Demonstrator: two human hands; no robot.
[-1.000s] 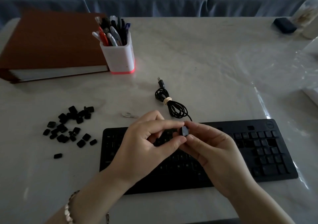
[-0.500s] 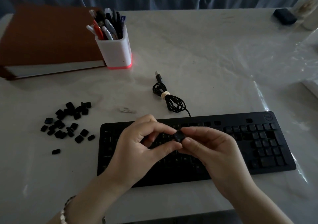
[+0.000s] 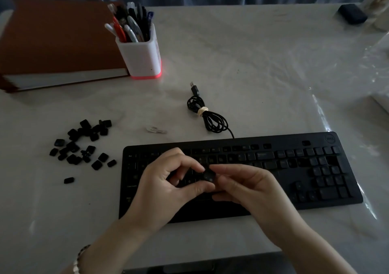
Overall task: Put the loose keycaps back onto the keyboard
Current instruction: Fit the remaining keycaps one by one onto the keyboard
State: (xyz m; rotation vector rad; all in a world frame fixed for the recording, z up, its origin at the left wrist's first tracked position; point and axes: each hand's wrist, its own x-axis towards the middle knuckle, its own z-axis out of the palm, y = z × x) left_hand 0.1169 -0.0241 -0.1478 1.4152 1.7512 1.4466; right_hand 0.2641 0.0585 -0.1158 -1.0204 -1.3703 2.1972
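While left hand point(image 3: 166, 187) pinches keycap point(image 3: 208, 176), right hand point(image 3: 249, 187) grips.

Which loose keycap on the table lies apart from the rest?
The single keycap nearest the person, left of the keyboard: it touches no other keycap, while the others crowd in the pile behind it.

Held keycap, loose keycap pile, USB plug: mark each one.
held keycap point(image 3: 208, 176), head view, on its exposed face.
loose keycap pile point(image 3: 91, 149), head view, on a cap near the middle.
USB plug point(image 3: 195, 88), head view, on its black body.
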